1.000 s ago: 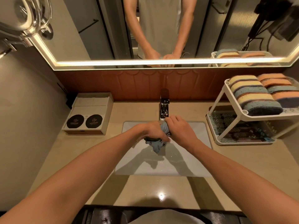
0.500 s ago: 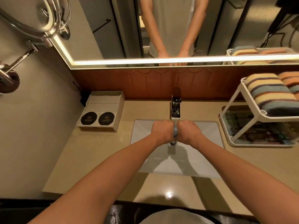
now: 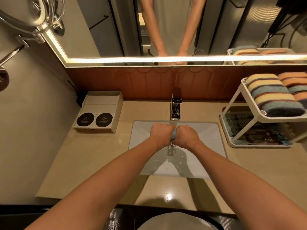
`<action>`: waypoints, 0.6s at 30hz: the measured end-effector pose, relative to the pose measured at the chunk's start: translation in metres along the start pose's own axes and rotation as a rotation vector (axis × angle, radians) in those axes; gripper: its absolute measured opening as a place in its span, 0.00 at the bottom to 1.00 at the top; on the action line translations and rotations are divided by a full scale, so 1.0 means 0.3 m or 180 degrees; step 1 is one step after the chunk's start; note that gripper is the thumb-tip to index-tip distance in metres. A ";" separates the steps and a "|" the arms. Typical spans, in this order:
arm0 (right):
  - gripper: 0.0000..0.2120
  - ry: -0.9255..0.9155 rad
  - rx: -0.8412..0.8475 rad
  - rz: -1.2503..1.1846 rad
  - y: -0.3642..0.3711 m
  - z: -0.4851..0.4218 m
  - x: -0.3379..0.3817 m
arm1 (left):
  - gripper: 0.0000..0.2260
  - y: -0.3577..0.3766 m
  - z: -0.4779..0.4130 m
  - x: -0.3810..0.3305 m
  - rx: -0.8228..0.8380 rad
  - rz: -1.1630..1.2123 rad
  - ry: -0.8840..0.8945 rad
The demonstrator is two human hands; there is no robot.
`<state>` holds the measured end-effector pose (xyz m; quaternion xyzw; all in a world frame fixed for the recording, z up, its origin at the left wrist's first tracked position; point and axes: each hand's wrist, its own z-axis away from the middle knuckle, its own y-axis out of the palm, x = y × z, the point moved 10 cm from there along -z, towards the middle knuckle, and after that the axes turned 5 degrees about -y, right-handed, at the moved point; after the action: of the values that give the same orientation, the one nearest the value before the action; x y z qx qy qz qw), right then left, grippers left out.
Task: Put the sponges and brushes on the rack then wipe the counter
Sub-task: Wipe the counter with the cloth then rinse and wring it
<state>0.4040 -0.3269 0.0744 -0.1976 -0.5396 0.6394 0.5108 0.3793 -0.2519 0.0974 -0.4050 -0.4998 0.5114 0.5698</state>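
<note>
Left hand (image 3: 160, 134) and right hand (image 3: 186, 136) fisted tight on a blue cloth (image 3: 174, 134) over the sink (image 3: 207, 130), below the tap (image 3: 175, 107). Cloth mostly hidden. Rack (image 3: 232, 107) of sponges (image 3: 269, 95) cut off at the right edge.

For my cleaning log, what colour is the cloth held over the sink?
Light blue. The cloth shows best in the head view.
</note>
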 end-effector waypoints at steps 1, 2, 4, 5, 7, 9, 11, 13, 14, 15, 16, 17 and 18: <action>0.10 0.0012 -0.0084 -0.0022 0.001 0.002 0.002 | 0.17 0.005 -0.004 0.009 0.0093 -0.0016 -0.0039; 0.11 0.0010 -0.0128 -0.0042 0.005 0.002 0.008 | 0.17 0.009 -0.006 0.016 0.0162 -0.0048 -0.0055; 0.15 -0.0003 -0.0229 0.0085 0.009 0.007 0.016 | 0.12 0.018 -0.006 0.026 0.0307 -0.0012 -0.0078; 0.18 -0.0046 -0.0353 0.0241 0.001 0.010 0.019 | 0.09 0.023 -0.008 0.031 0.0418 0.0119 -0.0115; 0.23 -0.0222 -0.0753 0.0567 -0.025 0.029 0.022 | 0.10 0.043 -0.010 0.044 0.0736 0.0576 -0.0264; 0.28 -0.0532 -0.1256 0.0803 -0.058 0.058 0.034 | 0.13 0.051 -0.014 0.053 0.1049 0.1027 -0.0383; 0.30 -0.0890 -0.1726 0.0956 -0.085 0.099 0.056 | 0.11 0.040 -0.019 0.052 0.1278 0.1352 -0.0341; 0.32 -0.1179 -0.2038 0.1072 -0.091 0.140 0.077 | 0.08 0.017 -0.018 0.046 0.1453 0.1619 -0.0246; 0.33 -0.1270 -0.2121 0.1111 -0.090 0.153 0.083 | 0.08 0.007 -0.013 0.040 0.1555 0.1796 -0.0198; 0.34 -0.1309 -0.2173 0.1110 -0.092 0.163 0.084 | 0.07 0.004 -0.005 0.028 0.1700 0.1983 -0.0130; 0.34 -0.1314 -0.2226 0.1079 -0.097 0.168 0.078 | 0.07 0.000 0.005 0.008 0.1863 0.2149 -0.0010; 0.33 -0.1306 -0.2266 0.1045 -0.106 0.169 0.072 | 0.06 -0.003 0.016 -0.015 0.2008 0.2263 0.0146; 0.31 -0.1303 -0.2268 0.1016 -0.116 0.164 0.069 | 0.06 -0.003 0.025 -0.030 0.2118 0.2320 0.0249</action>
<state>0.3715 -0.3368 0.1283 -0.3116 -0.7792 0.5103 0.1881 0.3725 -0.2613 0.0982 -0.3684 -0.1134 0.7937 0.4706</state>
